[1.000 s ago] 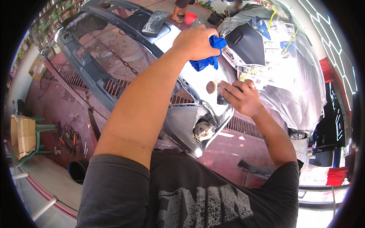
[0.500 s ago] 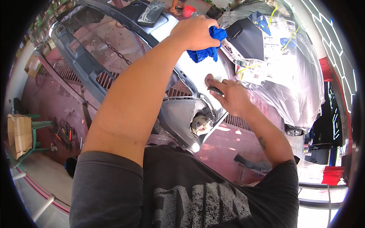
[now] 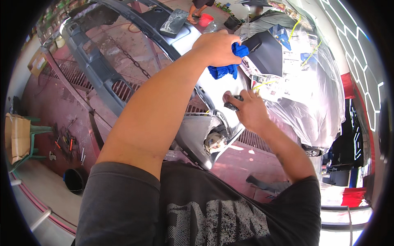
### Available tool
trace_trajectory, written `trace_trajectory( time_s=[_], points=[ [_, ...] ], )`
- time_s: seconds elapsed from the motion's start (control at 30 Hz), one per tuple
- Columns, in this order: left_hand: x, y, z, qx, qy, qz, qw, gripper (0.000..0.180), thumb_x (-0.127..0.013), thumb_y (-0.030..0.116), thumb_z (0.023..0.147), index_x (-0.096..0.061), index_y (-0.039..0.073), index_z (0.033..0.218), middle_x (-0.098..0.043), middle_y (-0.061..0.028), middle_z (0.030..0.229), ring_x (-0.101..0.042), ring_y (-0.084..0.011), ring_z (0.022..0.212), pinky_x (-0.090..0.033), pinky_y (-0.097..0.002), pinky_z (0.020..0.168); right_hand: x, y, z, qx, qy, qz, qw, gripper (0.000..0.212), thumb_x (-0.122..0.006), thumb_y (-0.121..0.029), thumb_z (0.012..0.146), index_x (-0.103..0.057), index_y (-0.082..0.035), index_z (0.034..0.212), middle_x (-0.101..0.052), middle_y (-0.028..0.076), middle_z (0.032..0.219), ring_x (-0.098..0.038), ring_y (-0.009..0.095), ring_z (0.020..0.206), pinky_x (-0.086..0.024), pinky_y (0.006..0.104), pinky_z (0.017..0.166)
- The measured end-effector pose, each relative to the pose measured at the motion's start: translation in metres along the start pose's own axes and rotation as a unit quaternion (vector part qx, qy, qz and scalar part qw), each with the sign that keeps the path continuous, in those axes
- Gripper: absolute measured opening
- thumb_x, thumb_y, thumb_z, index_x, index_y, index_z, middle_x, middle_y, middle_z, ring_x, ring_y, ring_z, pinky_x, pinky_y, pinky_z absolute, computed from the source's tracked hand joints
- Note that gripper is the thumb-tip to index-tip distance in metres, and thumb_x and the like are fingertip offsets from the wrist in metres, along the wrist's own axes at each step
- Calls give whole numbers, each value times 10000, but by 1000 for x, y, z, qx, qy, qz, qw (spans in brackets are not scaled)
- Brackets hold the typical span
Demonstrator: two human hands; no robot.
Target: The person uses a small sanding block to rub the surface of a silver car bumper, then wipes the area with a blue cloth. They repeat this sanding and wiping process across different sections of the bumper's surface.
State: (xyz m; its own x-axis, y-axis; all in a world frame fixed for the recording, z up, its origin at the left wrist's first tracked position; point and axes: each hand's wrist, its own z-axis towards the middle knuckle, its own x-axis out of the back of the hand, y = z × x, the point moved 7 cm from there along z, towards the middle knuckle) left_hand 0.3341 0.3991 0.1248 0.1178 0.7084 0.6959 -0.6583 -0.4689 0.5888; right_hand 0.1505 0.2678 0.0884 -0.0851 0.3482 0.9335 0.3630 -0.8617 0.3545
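A white car bumper (image 3: pixel 227 86) stretches away in front of me, with a grey lower part. My left hand (image 3: pixel 216 47) is closed around a crumpled blue cloth (image 3: pixel 223 71) and rests on or just above the white surface. Nearer to me, my right hand (image 3: pixel 252 110) grips a small dark pad (image 3: pixel 230 106) against the bumper; its exact kind is hidden by the fingers. Beside the pad a round reddish-brown patch shows on the white. Crumpled paper (image 3: pixel 215 142) fills an opening near the bumper's near end.
A dark flat block (image 3: pixel 173 23) lies on the bumper's far part. Left stands a dark bumper frame (image 3: pixel 88 67). Plastic and newspaper cover a car (image 3: pixel 303 110) at right. Tools (image 3: pixel 69 141), a green chair (image 3: pixel 37 130) and a black bucket (image 3: pixel 74 180) are at left. Another person's legs (image 3: pixel 195 12) stand beyond.
The whole view has shifted, so the bumper and both hands sit lower in it. My right hand has shifted slightly about the patch; the left still holds the cloth.
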Motion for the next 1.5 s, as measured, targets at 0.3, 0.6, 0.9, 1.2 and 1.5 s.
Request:
trace_trajectory(
  time_s=[0.3, 0.6, 0.9, 1.2, 1.5],
  points=[
    [3, 7, 2, 14, -19, -6, 1000, 588, -842, 554, 836, -778, 271, 1348, -727, -105, 1312, -753, -335, 1201, -594, -471, 1015, 22, 10, 14, 216, 95, -159, 959, 476, -744, -182, 917, -789, -338, 1365, -582, 46, 1028, -623, 263, 1023, -549, 485, 935],
    [3, 12, 1, 7, -32, -8, 999, 594, -843, 555, 845, -770, 276, 1364, -711, -141, 1328, -752, -356, 1205, -597, -486, 1014, -69, 22, -29, -260, -141, 636, 713, 324, -649, -362, 1197, -778, -68, 1244, -740, 27, 1004, -653, 116, 898, -535, 329, 812],
    [3, 8, 0, 3, -1, -22, 1000, 582, -856, 516, 817, -785, 271, 1340, -730, -113, 1334, -782, -368, 1148, -620, -496, 985, 24, 34, -31, 13, 150, 263, 953, 361, -793, -33, 903, -824, -138, 1247, -754, 105, 1262, -704, 264, 1135, -520, 418, 996],
    [9, 15, -5, 4, 2, -21, 1000, 549, -884, 491, 834, -789, 255, 1321, -735, -109, 1265, -775, -350, 1140, -613, -487, 973, 4, 7, -20, 50, 158, 14, 986, 498, -879, -168, 818, -845, -267, 1305, -620, 69, 1042, -647, 286, 1058, -509, 464, 934],
    [10, 22, -2, 25, -23, -9, 999, 577, -860, 473, 867, -766, 244, 1389, -726, -82, 1338, -768, -349, 1186, -600, -464, 1012, -70, -30, -9, -437, 143, 689, 560, 328, -614, -384, 1183, -761, -92, 1170, -697, 79, 902, -638, 223, 789, -504, 423, 730]
  ],
)
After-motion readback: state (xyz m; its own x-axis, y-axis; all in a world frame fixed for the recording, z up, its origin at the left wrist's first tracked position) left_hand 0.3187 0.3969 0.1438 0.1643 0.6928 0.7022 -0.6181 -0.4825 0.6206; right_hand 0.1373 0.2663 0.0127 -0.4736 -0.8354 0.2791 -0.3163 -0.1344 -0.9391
